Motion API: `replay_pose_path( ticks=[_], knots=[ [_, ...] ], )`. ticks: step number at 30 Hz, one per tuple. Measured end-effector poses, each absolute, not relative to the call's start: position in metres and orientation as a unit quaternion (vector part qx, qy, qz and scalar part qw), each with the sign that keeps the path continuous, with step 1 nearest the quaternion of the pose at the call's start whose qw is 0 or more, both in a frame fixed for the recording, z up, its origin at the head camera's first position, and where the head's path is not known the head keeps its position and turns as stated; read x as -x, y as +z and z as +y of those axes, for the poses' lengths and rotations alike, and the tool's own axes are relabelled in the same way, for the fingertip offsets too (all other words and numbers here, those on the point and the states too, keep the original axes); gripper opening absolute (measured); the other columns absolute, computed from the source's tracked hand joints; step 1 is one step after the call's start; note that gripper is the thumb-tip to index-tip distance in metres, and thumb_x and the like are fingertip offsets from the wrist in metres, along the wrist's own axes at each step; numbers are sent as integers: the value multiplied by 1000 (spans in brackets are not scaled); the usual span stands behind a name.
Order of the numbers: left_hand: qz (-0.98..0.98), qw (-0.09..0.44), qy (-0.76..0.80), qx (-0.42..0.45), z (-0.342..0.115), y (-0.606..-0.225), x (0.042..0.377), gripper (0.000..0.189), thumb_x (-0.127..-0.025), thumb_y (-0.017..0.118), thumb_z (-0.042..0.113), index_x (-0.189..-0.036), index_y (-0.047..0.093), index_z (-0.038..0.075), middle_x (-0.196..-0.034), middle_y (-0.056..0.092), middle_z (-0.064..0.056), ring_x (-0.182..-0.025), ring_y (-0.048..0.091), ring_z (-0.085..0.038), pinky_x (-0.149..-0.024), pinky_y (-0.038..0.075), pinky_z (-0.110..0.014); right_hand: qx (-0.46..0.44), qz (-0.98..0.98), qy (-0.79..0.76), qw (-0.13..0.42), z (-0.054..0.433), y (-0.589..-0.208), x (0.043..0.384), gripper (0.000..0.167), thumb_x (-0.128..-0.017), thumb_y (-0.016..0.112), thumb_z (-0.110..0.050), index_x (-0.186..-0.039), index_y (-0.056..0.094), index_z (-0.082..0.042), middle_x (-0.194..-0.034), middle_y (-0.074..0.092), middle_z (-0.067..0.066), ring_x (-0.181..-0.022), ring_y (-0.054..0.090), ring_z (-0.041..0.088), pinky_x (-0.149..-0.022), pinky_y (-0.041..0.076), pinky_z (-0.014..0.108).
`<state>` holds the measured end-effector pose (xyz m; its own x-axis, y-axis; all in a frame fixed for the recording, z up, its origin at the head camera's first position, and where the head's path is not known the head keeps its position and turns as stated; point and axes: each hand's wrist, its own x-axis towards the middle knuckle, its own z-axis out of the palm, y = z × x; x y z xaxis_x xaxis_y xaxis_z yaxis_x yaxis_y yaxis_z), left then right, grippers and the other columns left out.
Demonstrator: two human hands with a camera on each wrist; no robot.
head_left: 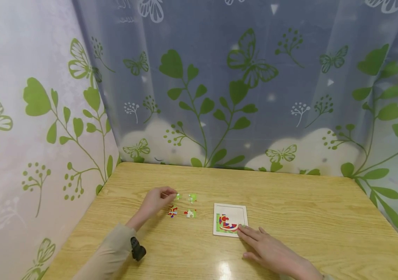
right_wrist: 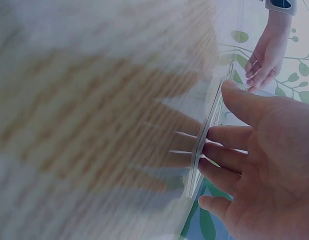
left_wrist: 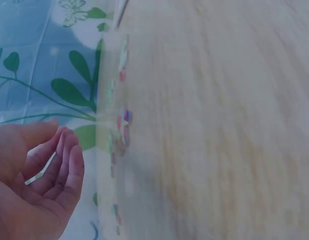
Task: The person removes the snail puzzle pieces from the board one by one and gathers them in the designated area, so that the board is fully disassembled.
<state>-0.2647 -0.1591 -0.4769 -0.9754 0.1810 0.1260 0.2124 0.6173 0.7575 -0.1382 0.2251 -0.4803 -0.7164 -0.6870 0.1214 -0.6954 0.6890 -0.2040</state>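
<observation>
My left hand (head_left: pixel 158 200) is over the left cluster of jigsaw pieces, its fingers loosely bent and the thumb tip near the index fingertip. No piece shows between them in the left wrist view. Close beside the fingertips lies a green piece (head_left: pixel 178 197), partly covered by the hand. A red-and-blue piece (head_left: pixel 172 211), a green-and-white piece (head_left: pixel 192 198) and a pale piece with red and green edges (head_left: pixel 190 213) lie nearby. My right hand (head_left: pixel 267 249) rests its extended fingers on the lower right corner of the white-framed puzzle board (head_left: pixel 230 208), whose lower part holds joined red, blue and green pieces.
Everything lies on a wood-grain table (head_left: pixel 290 206). A blue curtain (head_left: pixel 199 77) with green leaves and butterflies hangs behind it, and a pale printed curtain (head_left: pixel 27 136) stands along the left. A small black device (head_left: pixel 137 249) is worn at the left wrist.
</observation>
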Motion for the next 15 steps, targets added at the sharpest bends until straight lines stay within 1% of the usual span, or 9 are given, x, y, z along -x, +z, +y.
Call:
replay_pose_path(
  ticks=[2,4,7,11,15],
  knots=[
    [-894,14,-432,118,-156,-474,265,18,-99,69,22,-110,76,11,-99,75,-3,-84,67,-14,-73,56,-31,-376,-919,118,18,225,-480,138,64,-102,57,-43,-148,49,1,-150,50,18,-132,54,32,-105,42,61],
    [-889,14,-438,134,-153,-471,266,20,-99,68,22,-113,76,9,-100,75,-6,-84,69,-17,-71,56,-30,-376,-919,118,20,225,-480,138,64,-102,57,-43,-148,49,1,-150,51,18,-132,55,32,-105,42,61],
    [-879,14,-450,159,-146,-467,266,23,-100,67,21,-116,75,6,-103,76,-10,-88,71,-25,-70,57,-30,-377,-918,118,22,225,-481,138,64,-102,57,-43,-148,49,1,-150,51,18,-132,55,32,-104,42,61],
    [-860,14,-472,192,-136,-464,265,24,-99,67,18,-117,74,4,-105,76,-10,-92,72,-33,-72,59,-33,-383,-916,114,32,225,-482,138,63,-102,58,-42,-147,49,2,-149,52,18,-132,55,32,-103,43,61],
    [-854,23,-468,226,-125,-465,264,22,-99,67,16,-115,75,4,-106,76,-10,-91,72,-28,-73,59,-32,-391,-913,108,49,226,-483,138,62,-101,60,-40,-146,51,2,-147,53,19,-130,57,31,-102,45,61]
  ],
)
